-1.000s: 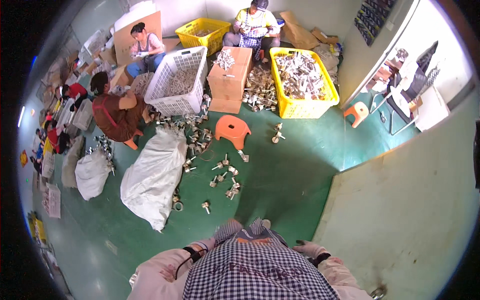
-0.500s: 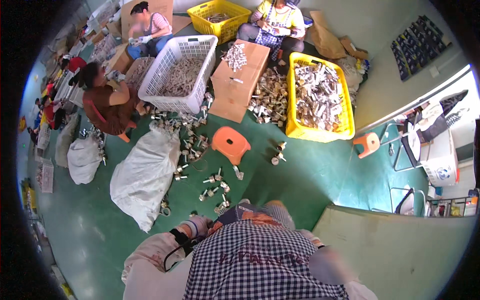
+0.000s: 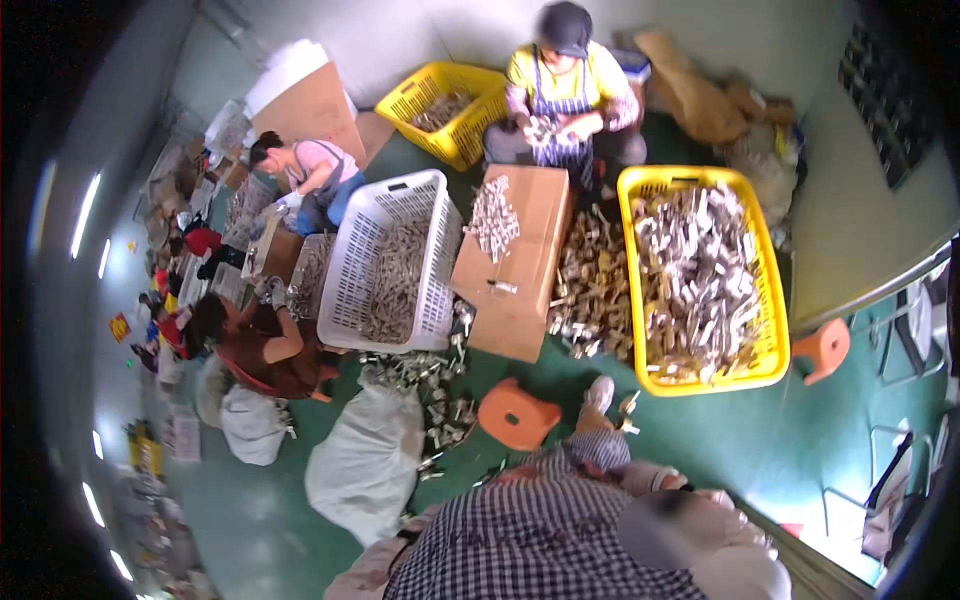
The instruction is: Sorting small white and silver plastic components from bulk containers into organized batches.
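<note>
Lying just beside the pale grey shoe (image 3: 599, 394), silver stemmed metal fittings (image 3: 628, 406) could be trodden on and footing lost; whether anything is grasped by the right hand (image 3: 645, 475) or left hand (image 3: 422, 520) (mostly hidden) cannot be told.

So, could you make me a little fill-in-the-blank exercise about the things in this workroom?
1. The low orange plastic stool stands on a floor coloured ____.
2. The bulging white fabric sack is to the ____ of the stool in the picture.
3. The rectangular plastic crate heaped with shiny metal parts, just right of the brown cardboard box, is coloured ____.

Missing words: green; left; yellow.
</note>
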`<state>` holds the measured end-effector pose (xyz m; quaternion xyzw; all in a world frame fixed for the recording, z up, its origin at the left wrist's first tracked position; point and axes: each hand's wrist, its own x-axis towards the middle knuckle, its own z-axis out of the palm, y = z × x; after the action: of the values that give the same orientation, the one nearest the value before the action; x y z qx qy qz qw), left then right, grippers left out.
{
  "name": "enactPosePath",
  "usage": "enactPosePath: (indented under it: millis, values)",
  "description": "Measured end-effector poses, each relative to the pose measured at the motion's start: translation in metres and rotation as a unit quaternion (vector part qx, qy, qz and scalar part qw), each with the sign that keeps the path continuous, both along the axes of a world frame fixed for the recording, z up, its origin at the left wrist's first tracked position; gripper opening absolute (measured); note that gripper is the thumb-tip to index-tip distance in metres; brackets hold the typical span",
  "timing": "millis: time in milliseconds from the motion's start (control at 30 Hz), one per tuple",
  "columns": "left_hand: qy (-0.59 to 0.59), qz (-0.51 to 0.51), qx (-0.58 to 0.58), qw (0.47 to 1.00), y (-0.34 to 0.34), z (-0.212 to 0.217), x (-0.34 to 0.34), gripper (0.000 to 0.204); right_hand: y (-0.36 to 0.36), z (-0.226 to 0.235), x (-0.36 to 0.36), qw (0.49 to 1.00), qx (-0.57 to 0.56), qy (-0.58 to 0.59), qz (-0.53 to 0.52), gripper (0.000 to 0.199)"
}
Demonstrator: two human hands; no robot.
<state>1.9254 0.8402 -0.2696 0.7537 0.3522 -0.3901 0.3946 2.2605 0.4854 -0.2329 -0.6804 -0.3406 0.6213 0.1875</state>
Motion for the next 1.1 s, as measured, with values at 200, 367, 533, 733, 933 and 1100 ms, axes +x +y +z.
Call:
enactPosePath:
  millis: [200,367,533,733,933,1100]
  values:
    - [0.051,0.052,-0.014,0.997,0.025,0.083,0.104,0.055,0.036,0.025,0.085,0.998,0.042,0.040,0.031,0.044]
    - [0.137,-0.041,-0.001,0.990,0.053,0.128,0.210,0.061,0.042,-0.007,0.116,0.997,-0.042,0.053,0.030,0.040]
    - [0.067,-0.088,-0.065,0.992,0.105,0.104,0.232,0.048,0.054,-0.018,0.120,0.989,-0.019,0.145,-0.026,0.036]
    - [0.133,0.125,-0.262,0.948,0.169,0.103,0.334,0.037,0.117,0.062,0.151,0.980,0.003,0.007,-0.197,0.036]
    - [0.280,0.065,-0.351,0.891,0.283,-0.003,0.310,0.037,0.172,0.027,0.130,0.985,-0.091,0.086,-0.115,0.036]
    - [0.185,-0.154,-0.411,0.879,0.318,-0.041,0.267,0.030,0.223,0.010,0.160,0.979,-0.114,0.170,0.018,0.037]
